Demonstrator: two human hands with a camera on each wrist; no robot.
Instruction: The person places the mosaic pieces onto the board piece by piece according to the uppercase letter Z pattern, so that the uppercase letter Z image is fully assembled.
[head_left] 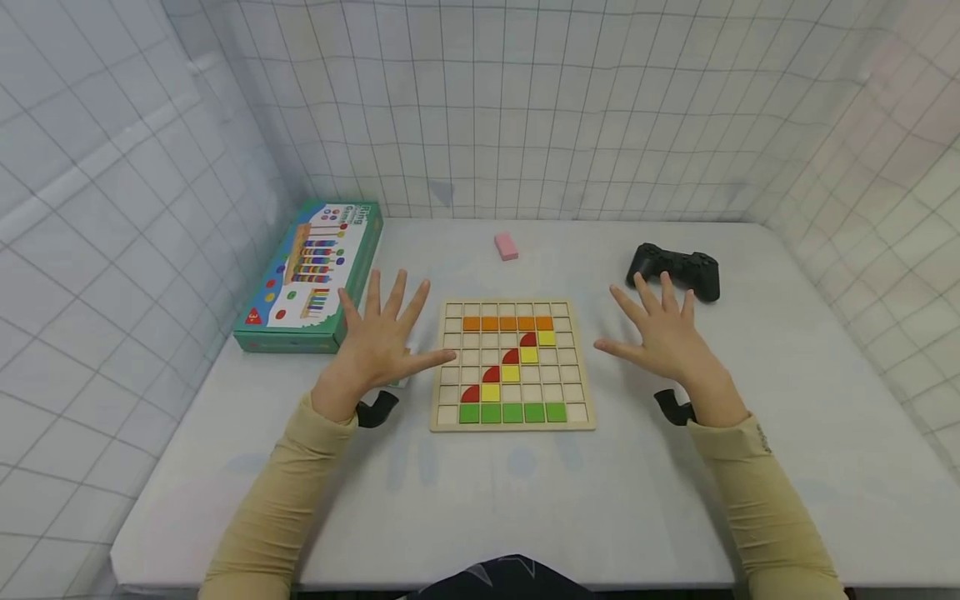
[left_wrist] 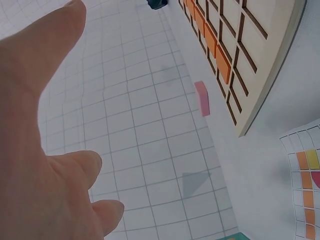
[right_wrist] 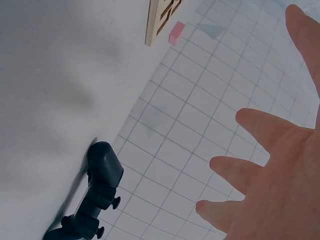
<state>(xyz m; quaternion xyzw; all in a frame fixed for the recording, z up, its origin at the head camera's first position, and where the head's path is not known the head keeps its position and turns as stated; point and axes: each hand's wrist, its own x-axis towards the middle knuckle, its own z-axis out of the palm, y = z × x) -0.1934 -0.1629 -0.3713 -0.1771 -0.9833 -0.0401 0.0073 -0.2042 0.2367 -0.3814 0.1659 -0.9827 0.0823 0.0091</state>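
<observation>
A wooden grid board (head_left: 438, 367) lies mid-table between the hands. Orange squares (head_left: 507, 322) line its upper part and green squares (head_left: 512, 413) its bottom row. Red quarter-circles (head_left: 491, 374) and yellow squares (head_left: 510, 374) step diagonally between them. My left hand (head_left: 378, 346) hovers with fingers spread, its thumb overlapping the board's left edge in the head view. Beneath it, mostly hidden there, a pattern card (left_wrist: 308, 195) appears in the left wrist view. My right hand (head_left: 663, 333), fingers also spread and holding nothing, is right of the board, in front of a black game controller (head_left: 675, 272).
A green-edged toy box (head_left: 307, 279) lies at the back left. A small pink block (head_left: 506, 247) sits behind the board. White grid-lined walls (head_left: 510, 108) enclose the table's back and sides. Black wrist mounts (head_left: 377, 410) show beside the wrists.
</observation>
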